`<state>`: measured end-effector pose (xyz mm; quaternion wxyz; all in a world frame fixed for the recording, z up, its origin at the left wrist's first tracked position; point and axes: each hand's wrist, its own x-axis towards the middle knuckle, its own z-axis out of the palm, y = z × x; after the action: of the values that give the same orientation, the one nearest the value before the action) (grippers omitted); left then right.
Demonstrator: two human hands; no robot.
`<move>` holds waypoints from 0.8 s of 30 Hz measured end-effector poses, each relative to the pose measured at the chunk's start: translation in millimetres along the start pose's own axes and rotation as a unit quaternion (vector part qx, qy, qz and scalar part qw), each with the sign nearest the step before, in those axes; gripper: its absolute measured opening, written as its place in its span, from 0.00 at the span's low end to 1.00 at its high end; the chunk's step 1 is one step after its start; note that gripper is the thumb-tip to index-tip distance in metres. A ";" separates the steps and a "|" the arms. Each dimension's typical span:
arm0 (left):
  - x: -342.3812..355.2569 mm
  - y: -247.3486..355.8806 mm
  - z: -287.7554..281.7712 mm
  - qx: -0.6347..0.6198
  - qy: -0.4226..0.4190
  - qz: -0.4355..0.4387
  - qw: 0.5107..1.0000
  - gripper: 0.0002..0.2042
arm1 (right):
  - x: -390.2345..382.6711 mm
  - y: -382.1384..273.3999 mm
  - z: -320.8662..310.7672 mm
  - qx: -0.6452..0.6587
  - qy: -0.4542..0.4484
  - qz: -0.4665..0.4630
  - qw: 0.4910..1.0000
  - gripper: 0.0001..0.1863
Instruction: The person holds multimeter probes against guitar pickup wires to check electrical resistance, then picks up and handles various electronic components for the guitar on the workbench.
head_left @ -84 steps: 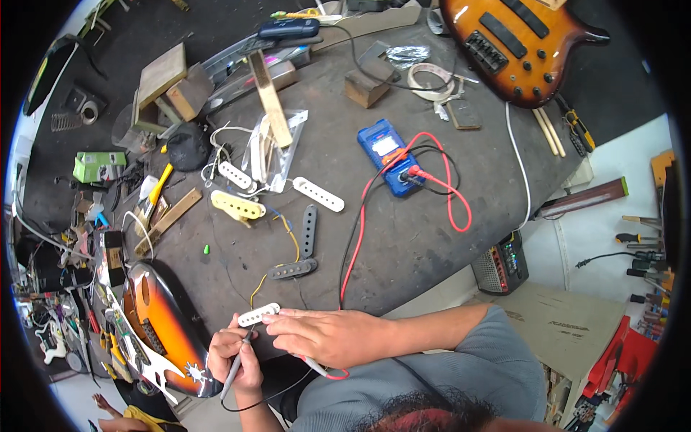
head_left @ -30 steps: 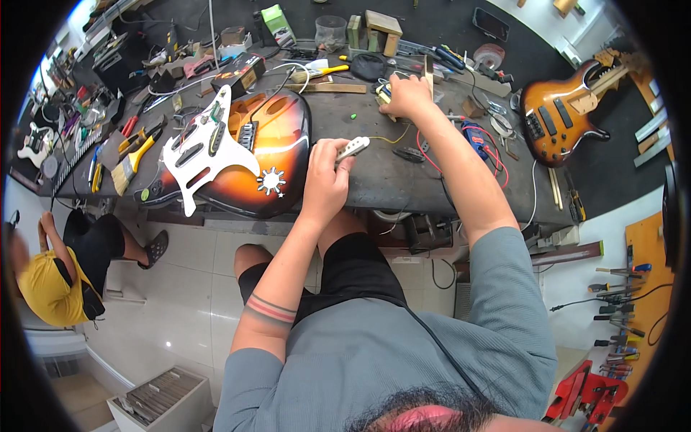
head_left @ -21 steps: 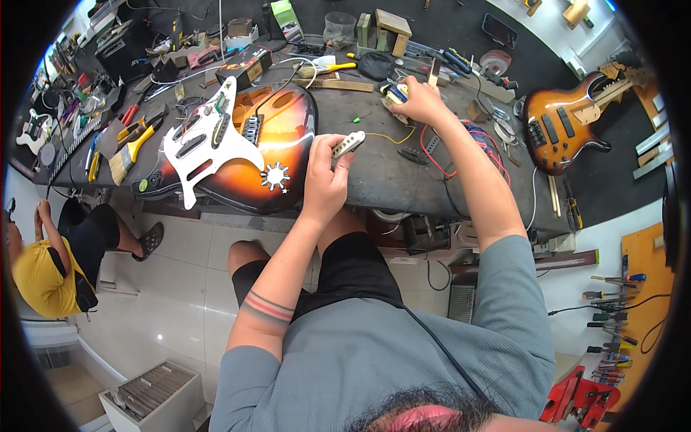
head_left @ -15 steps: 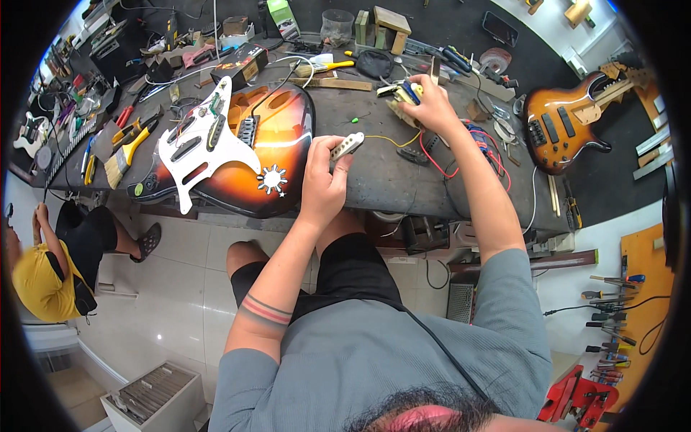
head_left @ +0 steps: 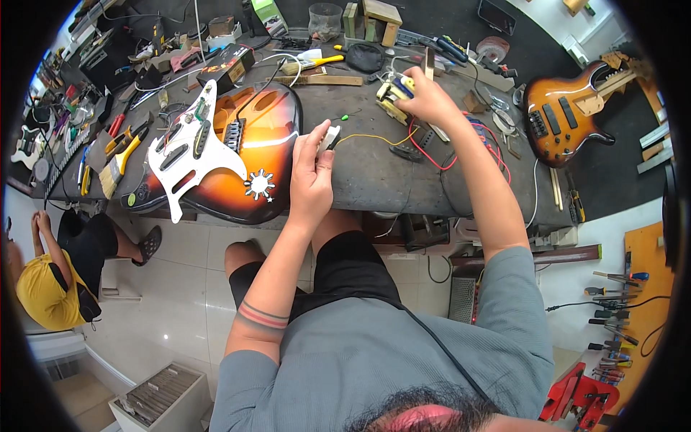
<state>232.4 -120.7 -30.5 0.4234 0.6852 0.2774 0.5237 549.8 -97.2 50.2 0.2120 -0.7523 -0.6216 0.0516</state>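
Note:
My left hand (head_left: 312, 165) is closed around a white single-coil guitar pickup (head_left: 330, 137), tilted so that mainly its side shows. From beside it, a thin yellow wire (head_left: 374, 135) runs across the bench to the right. My right hand (head_left: 426, 99) is reached out over the bench, its fingers closed at a yellow-and-blue tool (head_left: 394, 98) whose kind I cannot make out. Left of my left hand lies a sunburst guitar body (head_left: 266, 147), with a white pickguard (head_left: 188, 155) leaning across it. A small green-tipped piece (head_left: 345, 117) lies between my hands.
Red wires (head_left: 432, 160) and a dark flat part (head_left: 404, 152) lie below my right hand. A second sunburst guitar (head_left: 565, 119) rests at the right. A brush (head_left: 115, 173) and pliers lie at the left. A person in yellow (head_left: 47, 288) sits at far left.
My left hand has turned the pickup, so the row of pole pieces that faced up now hardly shows. The right hand stays at the yellow-and-blue tool. The whole view has shifted slightly.

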 end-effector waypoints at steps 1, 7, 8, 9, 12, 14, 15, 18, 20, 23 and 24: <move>0.9 -1.4 -1.3 -0.005 -0.025 -0.004 1.000 0.20 | -0.1 -1.2 4.7 -0.030 -0.002 -0.021 0.999 0.36; 1.3 -5.4 5.3 -0.135 -0.016 -0.048 0.990 0.24 | -8.4 -24.7 3.3 -0.098 -0.082 -0.034 0.991 0.35; 2.9 -3.3 7.3 -0.136 -0.016 -0.049 0.989 0.24 | -8.2 -21.3 10.4 -0.099 -0.082 -0.033 0.991 0.35; 4.6 -1.1 9.5 -0.219 -0.014 -0.091 0.971 0.24 | -7.7 -15.7 22.4 -0.116 -0.061 -0.025 0.991 0.36; 6.9 8.8 11.8 -0.392 -0.015 -0.182 0.902 0.25 | -6.4 -12.3 22.5 -0.078 -0.043 -0.001 0.996 0.37; 5.0 9.1 13.0 -0.498 -0.031 -0.251 0.829 0.23 | -4.4 -3.6 11.7 0.051 -0.046 0.049 0.996 0.38; 5.6 7.6 12.2 -0.498 -0.027 -0.250 0.830 0.23 | -2.3 2.5 3.1 0.115 -0.047 0.075 0.989 0.40; 9.7 1.6 22.0 -0.578 -0.043 -0.288 0.762 0.18 | 4.7 45.2 -21.6 0.447 -0.078 0.104 0.885 0.34; 13.3 -2.9 24.7 -0.577 -0.041 -0.307 0.756 0.17 | 3.6 46.3 -46.5 0.550 -0.075 0.100 0.826 0.23; 17.7 1.3 31.1 -0.559 -0.020 -0.339 0.756 0.14 | 6.9 44.0 -79.6 0.579 -0.085 0.055 0.809 0.18; 19.1 3.3 33.7 -0.543 -0.001 -0.353 0.762 0.12 | 10.5 43.0 -84.8 0.577 -0.061 0.055 0.813 0.18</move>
<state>270.0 -116.4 -21.6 0.8799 0.1940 0.1687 0.3995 620.3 -114.7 112.4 0.5659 -0.5200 -0.4469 0.4579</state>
